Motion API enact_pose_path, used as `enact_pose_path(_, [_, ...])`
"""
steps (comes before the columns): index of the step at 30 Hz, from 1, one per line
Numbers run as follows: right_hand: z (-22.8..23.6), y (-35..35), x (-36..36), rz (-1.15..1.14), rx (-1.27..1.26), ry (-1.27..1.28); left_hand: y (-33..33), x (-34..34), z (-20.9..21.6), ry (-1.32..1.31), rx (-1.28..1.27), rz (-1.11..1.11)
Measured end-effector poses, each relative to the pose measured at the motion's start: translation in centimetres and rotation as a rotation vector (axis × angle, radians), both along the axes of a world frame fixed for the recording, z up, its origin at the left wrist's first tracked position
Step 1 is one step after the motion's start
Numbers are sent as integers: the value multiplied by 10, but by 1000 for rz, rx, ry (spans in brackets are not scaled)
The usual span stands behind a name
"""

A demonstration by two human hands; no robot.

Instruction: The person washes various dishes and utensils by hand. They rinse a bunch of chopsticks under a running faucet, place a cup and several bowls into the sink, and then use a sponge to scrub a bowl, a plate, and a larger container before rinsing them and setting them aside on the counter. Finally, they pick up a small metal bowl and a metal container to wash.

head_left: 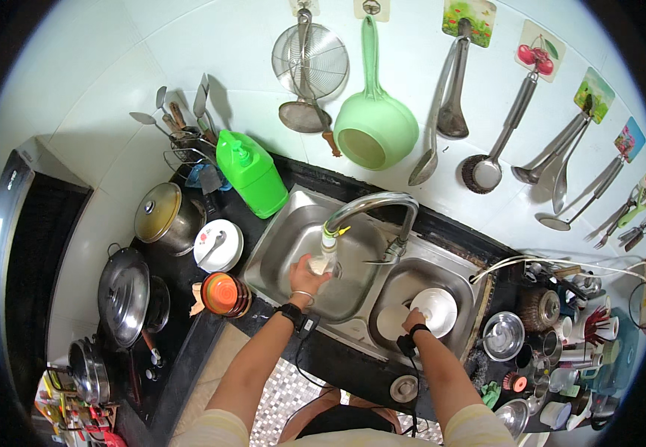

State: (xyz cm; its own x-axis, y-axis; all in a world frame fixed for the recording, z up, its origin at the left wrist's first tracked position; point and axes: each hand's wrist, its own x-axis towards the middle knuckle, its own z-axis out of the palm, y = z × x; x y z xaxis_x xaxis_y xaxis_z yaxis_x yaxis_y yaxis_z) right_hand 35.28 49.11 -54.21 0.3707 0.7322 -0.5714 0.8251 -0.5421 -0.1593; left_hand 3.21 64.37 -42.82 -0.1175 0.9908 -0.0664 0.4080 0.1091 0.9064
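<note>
The bare left hand (310,279) sits farther forward than the other, its thumb raised and its fingers bent toward the right, with a thin, pale bracelet (303,295) and a black wristwatch (291,316) behind it and the bare left forearm (257,365) slanting back toward the body. Lower and to its right, well apart, the bare right hand (414,321) points forward, back upward, its fingertips hard to make out. A black wristband (407,343) circles the wrist behind it, where the bare right forearm (440,372) begins.
</note>
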Motion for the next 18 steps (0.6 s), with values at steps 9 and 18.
enact_pose_path(9, [-6,22,-1,613,-366,-31,-34,-17,92,749,271,-277])
enact_pose_path(18, [88,13,44,-492,-331,1036,-56,-47,85,-622,-549,162])
